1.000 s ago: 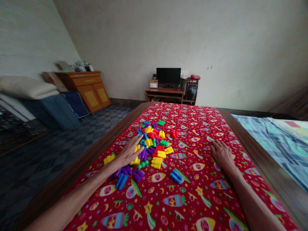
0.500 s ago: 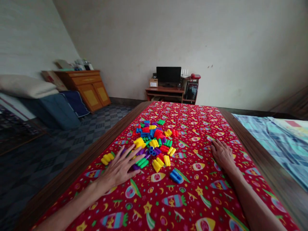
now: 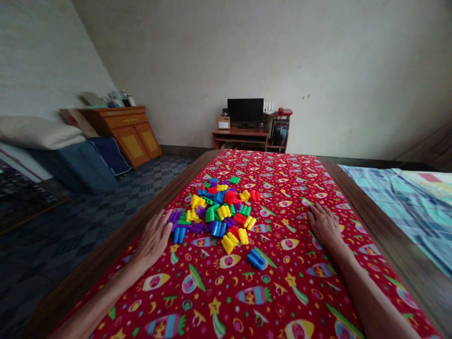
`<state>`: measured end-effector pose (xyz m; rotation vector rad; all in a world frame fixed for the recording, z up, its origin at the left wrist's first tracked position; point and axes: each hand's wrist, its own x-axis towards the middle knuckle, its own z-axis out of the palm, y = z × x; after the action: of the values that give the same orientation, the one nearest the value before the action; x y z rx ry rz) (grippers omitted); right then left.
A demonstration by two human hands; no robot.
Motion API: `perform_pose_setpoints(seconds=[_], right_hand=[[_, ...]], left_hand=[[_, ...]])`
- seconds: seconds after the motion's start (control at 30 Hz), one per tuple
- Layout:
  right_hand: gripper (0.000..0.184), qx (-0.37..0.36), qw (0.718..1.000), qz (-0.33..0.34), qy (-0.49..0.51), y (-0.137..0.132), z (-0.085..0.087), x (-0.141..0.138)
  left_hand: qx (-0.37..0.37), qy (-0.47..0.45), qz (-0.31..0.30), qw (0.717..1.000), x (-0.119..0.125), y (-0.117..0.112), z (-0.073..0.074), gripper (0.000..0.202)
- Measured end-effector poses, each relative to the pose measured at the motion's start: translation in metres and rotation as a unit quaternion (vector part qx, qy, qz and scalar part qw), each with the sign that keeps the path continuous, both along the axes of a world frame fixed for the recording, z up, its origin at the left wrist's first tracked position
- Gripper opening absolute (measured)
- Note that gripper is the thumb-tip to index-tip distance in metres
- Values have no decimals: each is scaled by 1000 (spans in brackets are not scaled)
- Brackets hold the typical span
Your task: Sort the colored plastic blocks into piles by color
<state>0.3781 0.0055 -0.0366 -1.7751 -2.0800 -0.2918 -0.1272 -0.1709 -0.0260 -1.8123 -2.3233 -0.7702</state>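
Observation:
A loose pile of plastic toy blocks in yellow, green, red, blue and purple lies on the red patterned cloth (image 3: 254, 282). My left hand (image 3: 153, 239) rests palm down at the pile's left edge, its fingers stretched out and holding nothing. Its fingertips are beside a purple block (image 3: 173, 218), perhaps touching it. Just in front of the pile lies a single blue block (image 3: 256, 259), apart from the others. Off to the right, my right hand (image 3: 324, 225) lies on the cloth with fingers extended and nothing in it.
Dark wooden edges (image 3: 339, 181) run along both sides of the cloth. A desk with a monitor (image 3: 245, 110) stands by the far wall. At left is a wooden cabinet (image 3: 129, 134); blue-green bedding (image 3: 391, 202) lies at right.
My left hand has moved left from over the blocks to the pile's edge. Blocks there have shifted, and blue and purple ones now show beside it. My right hand stays put.

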Motion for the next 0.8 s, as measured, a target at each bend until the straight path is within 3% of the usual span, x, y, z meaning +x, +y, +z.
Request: perform_pose_setpoints(seconds=[0.1, 0.23, 0.3, 0.37, 0.43, 0.5, 0.57, 0.63, 0.8], right_hand=[[42, 4, 1000, 5, -3, -1, 1, 0], [42, 10, 1000, 6, -9, -1, -1, 2], [43, 2, 1000, 1, -3, -1, -1, 1], [43, -5, 1000, -5, 3, -1, -1, 1], [43, -4, 1000, -7, 4, -1, -1, 0], [42, 3, 1000, -5, 5, -1, -1, 0], [42, 8, 1000, -1, 8, -1, -1, 0], [42, 3, 1000, 1, 11, -1, -1, 0], [43, -8, 1000, -4, 9, -1, 0, 1]], left_hand=[[26, -55, -67, 996, 22, 31, -2, 63], [44, -89, -143, 985, 69, 79, 15, 63], [82, -47, -173, 980, 99, 85, 30, 62], [92, 30, -247, 964, 133, 74, 44, 56], [42, 102, -390, 914, 169, 50, 54, 52], [-13, 156, -520, 839, 199, 26, 56, 53], [-43, 189, -598, 778, 218, 14, 51, 50], [-47, 210, -583, 783, 220, 22, 45, 45], [-45, 249, -432, 866, 179, 87, 41, 37]])
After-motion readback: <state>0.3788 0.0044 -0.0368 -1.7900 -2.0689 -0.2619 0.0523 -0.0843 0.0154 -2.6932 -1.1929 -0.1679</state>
